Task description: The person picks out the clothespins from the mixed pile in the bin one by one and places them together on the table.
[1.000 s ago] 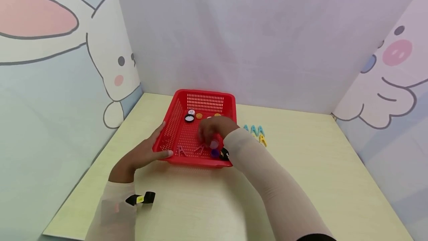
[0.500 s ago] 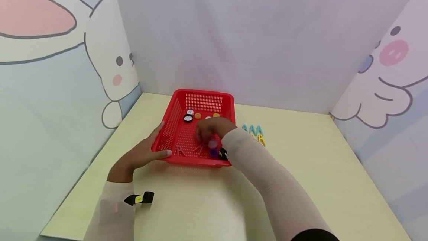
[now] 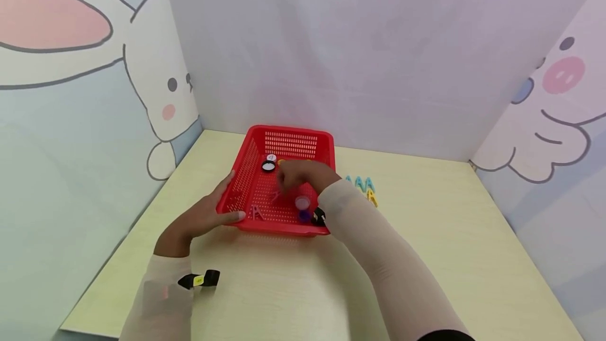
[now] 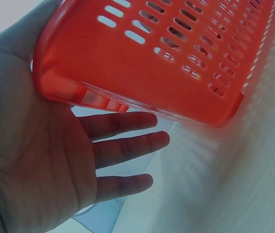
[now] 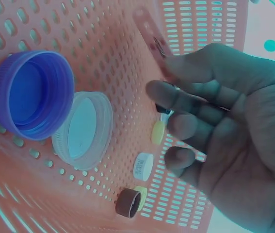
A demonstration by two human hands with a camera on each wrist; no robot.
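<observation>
A red basket (image 3: 291,232) with slotted walls sits on the table. My left hand (image 3: 201,219) rests on its near left corner, thumb along the front rim; in the left wrist view several fingers (image 4: 127,145) stretch out straight below the rim. Inside the basket, my right hand (image 3: 298,173) pinches a pink clothespin (image 5: 150,36) between thumb and index finger, the other fingers loosely bent. Another pink clothespin (image 3: 257,212) lies at the near left of the basket floor. A purple cap (image 5: 33,94) and a clear cap (image 5: 86,131) lie near the front.
White (image 3: 271,158) and black-rimmed (image 3: 268,166) caps lie towards the back of the basket. Outside, to its right, are several blue clothespins (image 3: 359,183) and a yellow clothespin (image 3: 372,198). Something black (image 3: 319,217) is partly hidden by the right sleeve.
My right hand has moved slightly up and away from me, and the pink clothespin has shifted from the basket floor with its fingers. The left hand stays at the corner.
</observation>
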